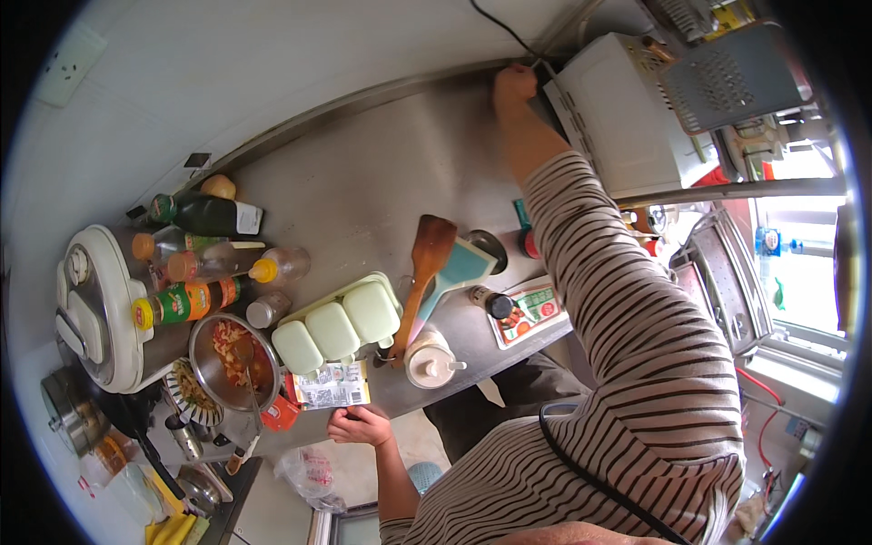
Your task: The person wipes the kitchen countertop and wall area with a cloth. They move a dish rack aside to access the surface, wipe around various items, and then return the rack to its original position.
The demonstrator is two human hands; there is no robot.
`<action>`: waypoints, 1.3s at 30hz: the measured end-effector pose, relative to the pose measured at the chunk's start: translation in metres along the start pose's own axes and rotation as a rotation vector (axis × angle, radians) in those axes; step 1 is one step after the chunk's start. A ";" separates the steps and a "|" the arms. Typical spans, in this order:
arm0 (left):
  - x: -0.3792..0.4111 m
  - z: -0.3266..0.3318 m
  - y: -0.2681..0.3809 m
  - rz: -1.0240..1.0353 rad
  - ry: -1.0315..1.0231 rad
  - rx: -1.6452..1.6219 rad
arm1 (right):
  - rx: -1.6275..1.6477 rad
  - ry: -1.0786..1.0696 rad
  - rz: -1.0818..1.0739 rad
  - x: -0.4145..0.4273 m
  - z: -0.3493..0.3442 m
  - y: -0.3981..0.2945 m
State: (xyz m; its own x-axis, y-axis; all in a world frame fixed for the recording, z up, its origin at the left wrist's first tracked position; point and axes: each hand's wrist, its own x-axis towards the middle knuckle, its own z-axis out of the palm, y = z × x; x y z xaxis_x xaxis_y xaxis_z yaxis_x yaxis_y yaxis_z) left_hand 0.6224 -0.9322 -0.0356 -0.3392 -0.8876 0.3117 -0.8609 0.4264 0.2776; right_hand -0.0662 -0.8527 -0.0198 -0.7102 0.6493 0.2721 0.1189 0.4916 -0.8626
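Note:
My right hand [516, 83] reaches to the far end of the steel counter [381, 157], fingers curled, beside a white box-shaped appliance [613, 116]. Whether it grips anything there is unclear. Low in the view, my left hand [360, 426] rests at the counter's near edge with bent fingers, just below a printed packet [332, 386]; a hold on something small cannot be made out. Above that packet stands a pale green three-lidded seasoning box [334, 332]. A wooden spatula [432, 248] lies across a teal-and-pink utensil [463, 266], near a pump-top container [430, 361].
At the left are sauce bottles [194, 303], a white-lidded cooker [102, 306], a steel bowl of red food [235, 361] with a utensil in it, and a striped dish of food [194, 392]. A black-capped jar [494, 302] sits by a printed tray [531, 313]. A rack [736, 75] hangs upper right.

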 end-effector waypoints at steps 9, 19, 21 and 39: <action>0.000 -0.004 0.002 -0.014 -0.021 -0.027 | 0.181 -0.485 -0.219 -0.189 0.015 -0.041; 0.005 -0.005 0.000 -0.016 -0.055 -0.108 | 0.096 -0.411 -0.216 -0.205 0.002 -0.052; 0.005 -0.006 -0.003 -0.016 -0.035 -0.094 | 0.164 -0.500 -0.286 -0.276 0.014 -0.070; 0.003 -0.001 -0.002 -0.020 -0.031 -0.094 | 0.188 -0.592 -0.317 -0.304 0.018 -0.085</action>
State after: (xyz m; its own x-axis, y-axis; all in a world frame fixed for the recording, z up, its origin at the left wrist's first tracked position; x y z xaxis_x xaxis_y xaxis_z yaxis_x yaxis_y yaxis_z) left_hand 0.6234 -0.9358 -0.0348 -0.3356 -0.9003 0.2773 -0.8284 0.4222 0.3682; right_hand 0.1274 -1.1026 -0.0372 -0.9560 0.0391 0.2906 -0.2406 0.4618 -0.8537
